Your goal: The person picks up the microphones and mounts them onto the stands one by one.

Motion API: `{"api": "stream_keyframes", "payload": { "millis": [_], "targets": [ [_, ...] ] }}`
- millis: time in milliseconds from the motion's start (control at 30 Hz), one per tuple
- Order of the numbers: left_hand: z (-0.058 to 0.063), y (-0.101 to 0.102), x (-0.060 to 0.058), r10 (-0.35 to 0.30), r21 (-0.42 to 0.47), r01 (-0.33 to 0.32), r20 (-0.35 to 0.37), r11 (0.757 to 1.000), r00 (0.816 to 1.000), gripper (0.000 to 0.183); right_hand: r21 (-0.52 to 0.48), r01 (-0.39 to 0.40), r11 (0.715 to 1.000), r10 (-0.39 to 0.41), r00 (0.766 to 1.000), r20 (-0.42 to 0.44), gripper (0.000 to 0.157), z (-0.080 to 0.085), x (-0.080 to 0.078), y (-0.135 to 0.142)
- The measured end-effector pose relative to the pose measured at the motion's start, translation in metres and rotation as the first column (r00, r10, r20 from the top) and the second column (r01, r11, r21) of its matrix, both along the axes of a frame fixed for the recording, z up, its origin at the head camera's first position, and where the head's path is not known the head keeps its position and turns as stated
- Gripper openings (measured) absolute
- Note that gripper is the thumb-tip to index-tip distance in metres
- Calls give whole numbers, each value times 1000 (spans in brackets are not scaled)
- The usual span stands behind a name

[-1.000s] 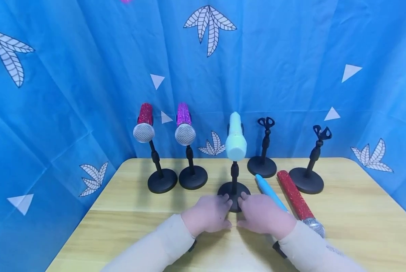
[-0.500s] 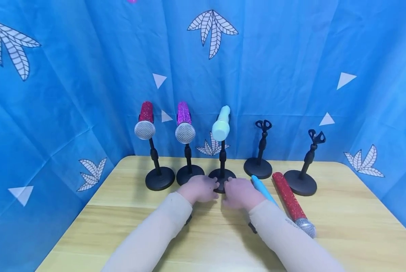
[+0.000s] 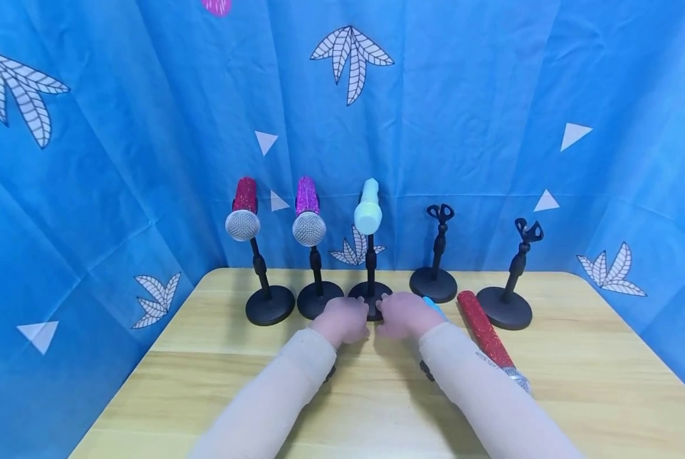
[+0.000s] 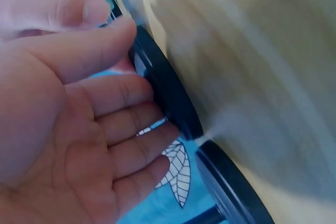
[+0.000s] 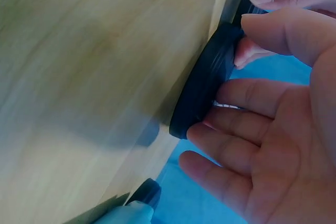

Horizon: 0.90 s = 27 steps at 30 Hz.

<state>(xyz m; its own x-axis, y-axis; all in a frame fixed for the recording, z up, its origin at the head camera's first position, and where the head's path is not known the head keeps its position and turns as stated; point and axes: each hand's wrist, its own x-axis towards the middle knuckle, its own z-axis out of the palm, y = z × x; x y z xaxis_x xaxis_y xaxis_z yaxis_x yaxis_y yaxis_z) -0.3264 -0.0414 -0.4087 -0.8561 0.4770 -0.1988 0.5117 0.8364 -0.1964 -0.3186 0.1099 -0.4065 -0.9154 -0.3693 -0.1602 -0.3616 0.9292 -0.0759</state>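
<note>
A mint-green microphone [image 3: 367,213] sits in the clip of a black stand whose round base [image 3: 371,293] rests on the table. My left hand [image 3: 345,319] touches the near left edge of that base, and my right hand [image 3: 405,314] touches its near right edge. In the left wrist view the fingers [image 4: 131,95] are nearly straight against the black base rim [image 4: 165,85]. The right wrist view has straight, slightly bent fingers [image 5: 231,148] along the base rim [image 5: 205,82]. Neither hand wraps round the base.
To the left, a red microphone [image 3: 245,197] and a purple microphone [image 3: 308,197] sit on stands. Two bare stands, one nearer the middle [image 3: 434,284] and one further right [image 3: 505,308], stand behind a lying red microphone [image 3: 485,328]. My right arm mostly hides a blue microphone [image 3: 434,308].
Both hands and the stand with the mint-green microphone have moved away from me and a little left, into line with the other stands. In the last half second they have shifted only slightly.
</note>
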Motion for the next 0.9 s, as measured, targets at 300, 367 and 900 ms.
{"api": "stream_keyframes", "payload": {
  "millis": [300, 367, 900],
  "targets": [
    [-5, 3, 5, -14, -9, 14, -46, 1000, 999, 58, -35, 12, 999, -12, 1000, 24, 59, 4, 2, 4],
    [-6, 2, 5, -21, -4, 21, -54, 1000, 998, 57, -53, 13, 999, -12, 1000, 28, 59, 4, 2, 7],
    [-9, 4, 13, -62, -32, 59, -99, 998, 993, 57, -128, -65, 990, 73, 996, 54, 58, -2, 3, 31]
  ]
}}
